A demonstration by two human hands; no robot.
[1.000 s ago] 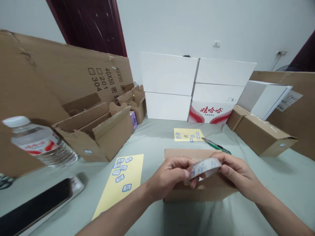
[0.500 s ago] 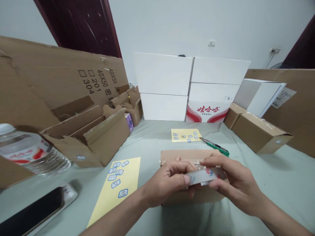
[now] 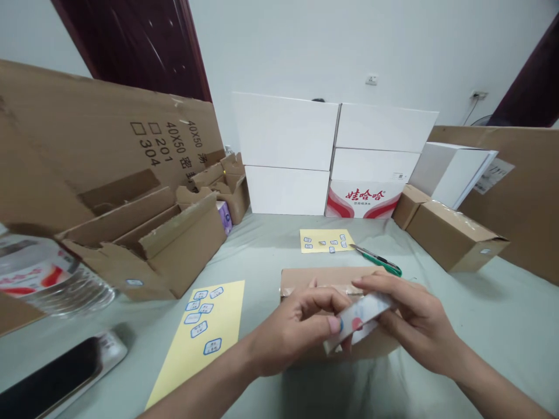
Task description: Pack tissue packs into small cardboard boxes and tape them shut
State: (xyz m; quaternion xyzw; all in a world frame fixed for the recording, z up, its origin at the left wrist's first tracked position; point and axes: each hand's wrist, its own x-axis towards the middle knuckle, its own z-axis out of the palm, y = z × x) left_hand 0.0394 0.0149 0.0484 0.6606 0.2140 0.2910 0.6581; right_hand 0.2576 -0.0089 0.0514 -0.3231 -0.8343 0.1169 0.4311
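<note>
Between my two hands is a narrow, whitish flat packet or strip with red and blue marks; its exact kind is unclear. My left hand pinches its near-left end between thumb and fingers. At its other end, my right hand has curled fingers over and behind it, partly hiding it. Below and behind both hands stands a small brown cardboard box with clear tape along its top. The hands cover much of that box.
Behind the box lie a small yellow sheet with stickers and a slim green-handled tool. To the left are a larger yellow sticker sheet, a phone, a water bottle and an open carton. Brown boxes stand right.
The strip has turned from nearly level to slanting, its left end lower, and shows a different printed part. My right fingers have shifted around it. The view has moved slightly.
</note>
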